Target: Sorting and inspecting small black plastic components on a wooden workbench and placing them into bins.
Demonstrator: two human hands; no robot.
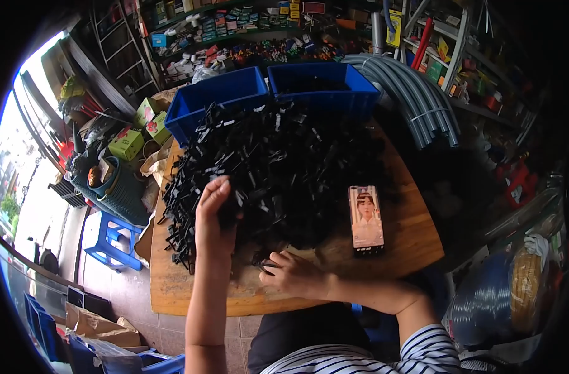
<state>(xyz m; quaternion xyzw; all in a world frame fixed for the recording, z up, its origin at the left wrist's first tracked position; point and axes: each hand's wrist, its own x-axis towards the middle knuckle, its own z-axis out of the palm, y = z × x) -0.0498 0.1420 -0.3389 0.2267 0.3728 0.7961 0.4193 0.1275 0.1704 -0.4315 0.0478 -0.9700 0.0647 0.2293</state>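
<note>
A large heap of small black plastic pieces [278, 168] covers most of the wooden table [409, 249]. At the heap's left side, my left hand [213, 202] is raised with its fingers curled in. Dark pieces lie right beside its palm, and what it holds, if anything, is hidden. Close to the table's near edge, my right hand [293, 274] is closed around a small black plastic piece [270, 267], which sticks out between thumb and fingers. More black bits lie just beyond those fingertips.
Two blue bins [225, 87] stand behind the heap; the right one has dark contents. A lit phone [366, 218] lies on the table's right. A blue stool [110, 240] and a woven basket [119, 193] stand left. Coiled grey pipe [415, 93] sits back right.
</note>
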